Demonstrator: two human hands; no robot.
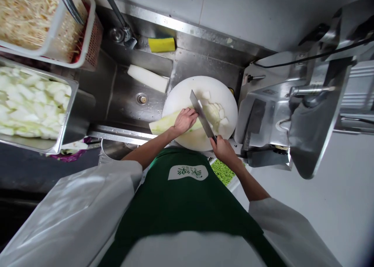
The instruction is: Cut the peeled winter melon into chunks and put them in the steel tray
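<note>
A long pale green melon strip (163, 123) lies across the round white cutting board (187, 91). My left hand (184, 120) presses down on the strip with curled fingers. My right hand (223, 149) is closed around the handle of a cleaver (201, 115), whose blade stands right beside my left fingers over the strip. Several cut pale pieces (216, 112) are heaped on the board to the right of the blade.
A steel sink (128, 103) left of the board holds a peeled white piece (148, 78); a yellow sponge (161, 44) sits on its rim. A steel pan of cut chunks (32, 103) and a basket of sprouts (29, 18) stand left. A slicing machine (292, 111) stands right.
</note>
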